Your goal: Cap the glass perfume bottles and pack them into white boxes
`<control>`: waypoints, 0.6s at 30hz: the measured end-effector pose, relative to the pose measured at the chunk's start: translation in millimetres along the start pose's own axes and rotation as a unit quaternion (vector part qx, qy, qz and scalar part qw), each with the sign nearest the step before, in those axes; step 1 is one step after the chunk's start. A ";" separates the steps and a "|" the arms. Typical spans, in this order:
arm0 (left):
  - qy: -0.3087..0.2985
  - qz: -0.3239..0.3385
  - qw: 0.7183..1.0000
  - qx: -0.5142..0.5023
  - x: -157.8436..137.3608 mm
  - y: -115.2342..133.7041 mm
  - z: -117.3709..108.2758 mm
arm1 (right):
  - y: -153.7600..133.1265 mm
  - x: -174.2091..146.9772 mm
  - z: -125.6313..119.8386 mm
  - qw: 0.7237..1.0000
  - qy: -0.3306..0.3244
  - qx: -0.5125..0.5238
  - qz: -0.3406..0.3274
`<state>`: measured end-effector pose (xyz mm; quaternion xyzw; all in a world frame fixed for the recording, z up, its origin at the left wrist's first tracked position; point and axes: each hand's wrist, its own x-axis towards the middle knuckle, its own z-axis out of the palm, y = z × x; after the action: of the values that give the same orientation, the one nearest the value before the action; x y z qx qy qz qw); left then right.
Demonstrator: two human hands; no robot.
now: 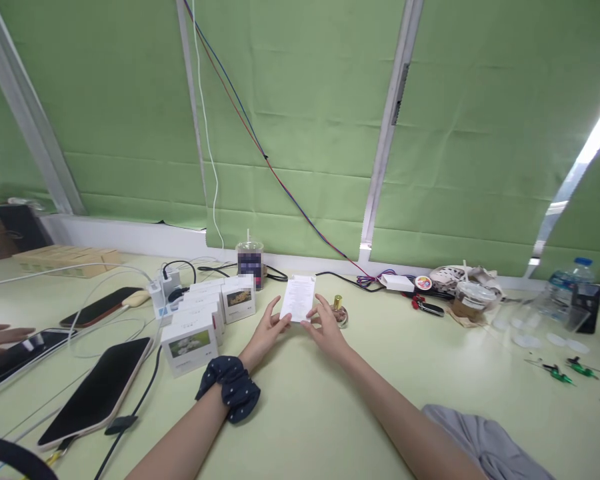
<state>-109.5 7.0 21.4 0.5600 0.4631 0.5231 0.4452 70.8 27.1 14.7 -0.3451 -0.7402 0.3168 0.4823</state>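
A small white card (299, 297) with fine printed lines is held up over the table in both my hands. My left hand (269, 328) pinches its lower left edge, a dark dotted scrunchie (230, 390) around that wrist. My right hand (328, 331) grips the lower right corner between thumb and fingers. Just behind the right fingers stands a small round bottle with a gold cap (338, 302), partly hidden by them. Left of my left hand are several white boxes (190, 343) in rows, with flower pictures on their fronts.
Phones (100, 390) and tangled cables lie at the left, beside a charger (161, 297) and another person's hand (3, 339). A lidded cup (250, 263) stands at the back. Rightward are keys (429, 307), a dessert cup (473, 301), a water bottle (573, 287) and green-handled tools (557, 372).
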 end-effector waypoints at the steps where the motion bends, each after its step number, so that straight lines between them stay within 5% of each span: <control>1: -0.016 0.004 1.000 -0.006 0.2 -1.4 -0.4 | 3.8 0.1 1.6 1.000 0.007 0.007 0.011; 6: -0.057 0.028 0.998 -0.015 0.0 -6.8 -1.3 | 19.1 1.1 6.4 0.997 0.001 0.053 0.062; 18: 0.029 0.084 0.995 0.036 6.5 -14.5 0.7 | 21.8 -2.8 8.4 0.998 -0.016 0.003 0.063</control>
<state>-109.5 15.9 8.3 0.5974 0.4458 0.5578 0.3650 68.3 36.0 -7.0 -0.3846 -0.7235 0.3542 0.4507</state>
